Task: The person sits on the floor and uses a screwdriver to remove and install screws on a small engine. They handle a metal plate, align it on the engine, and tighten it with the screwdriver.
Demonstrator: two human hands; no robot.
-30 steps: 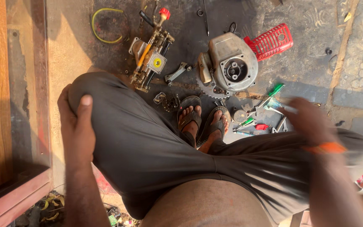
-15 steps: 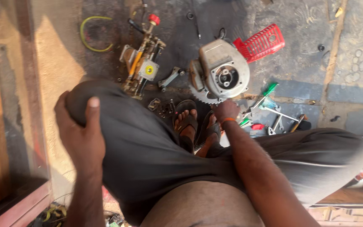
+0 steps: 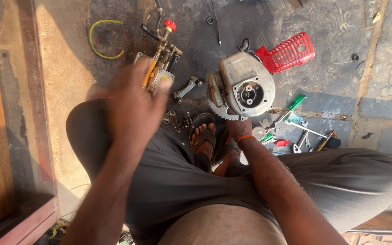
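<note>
Right hand [image 3: 239, 128] reaches down between the knees to the lower edge of the grey cast-metal small-engine block [image 3: 243, 85], which sits on the oil-stained concrete floor [image 3: 332, 81] just ahead of the sandalled feet [image 3: 205, 136]; the fingers are tucked under or behind the housing, so cannot tell whether they are closed on it or only touching. Left hand [image 3: 134, 106] is in the air above the left knee, blurred, fingers loosely spread, holding nothing that shows, with the brass pump assembly with red cap [image 3: 159, 68] beyond it on the floor. The engine block looks heavy, rigid and probably greasy, with a toothed sprocket-like edge at the bottom left near the right hand, so likely a slippery, sharp place to grab. Better hold judged to be the flat sides of the casing or the round bore flange, two hands. Red plastic slotted cover [image 3: 289, 51] touches the block's far right side and looks light and brittle. Green-handled tool [image 3: 296, 102] and loose spanners [image 3: 307, 134] lie just right of the wrist.
</note>
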